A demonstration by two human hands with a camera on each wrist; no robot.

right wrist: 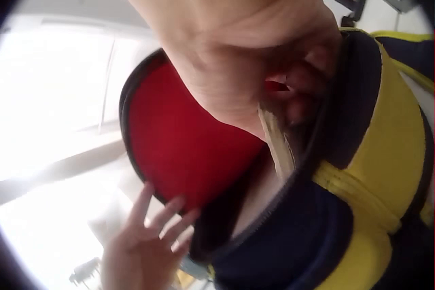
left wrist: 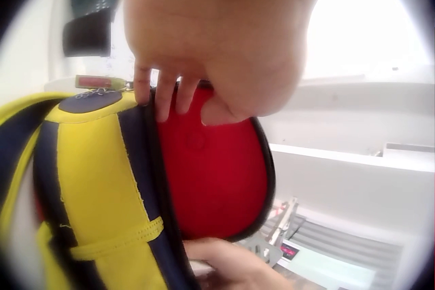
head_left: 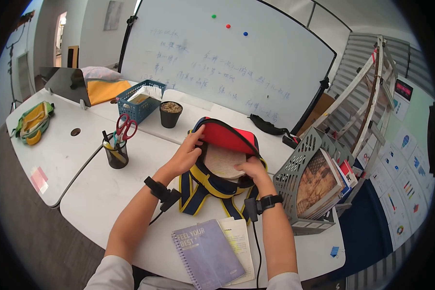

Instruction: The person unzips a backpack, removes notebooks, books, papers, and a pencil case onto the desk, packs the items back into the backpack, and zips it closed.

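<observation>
A small navy-and-yellow backpack (head_left: 209, 184) lies on the table, its red-lined flap (head_left: 222, 137) raised. Inside sits a thick book (head_left: 224, 162) with its pale page side showing, partly hidden by the bag's rim. My right hand (head_left: 255, 170) reaches into the opening and pinches the book (right wrist: 277, 142) at its edge, thumb on one side and fingers on the other. On the opposite side, my left hand (head_left: 191, 151) is at the bag's rim. Its fingers (left wrist: 163, 99) extend fairly straight against the edge of the red lining (left wrist: 214, 167).
A purple spiral notebook (head_left: 208, 253) lies on papers in front. To the right stands a grey file holder (head_left: 287, 188) with books. Leftward are a mesh pen cup (head_left: 117, 157) with scissors (head_left: 126, 128), a potted plant (head_left: 170, 117) and a blue basket (head_left: 139, 110).
</observation>
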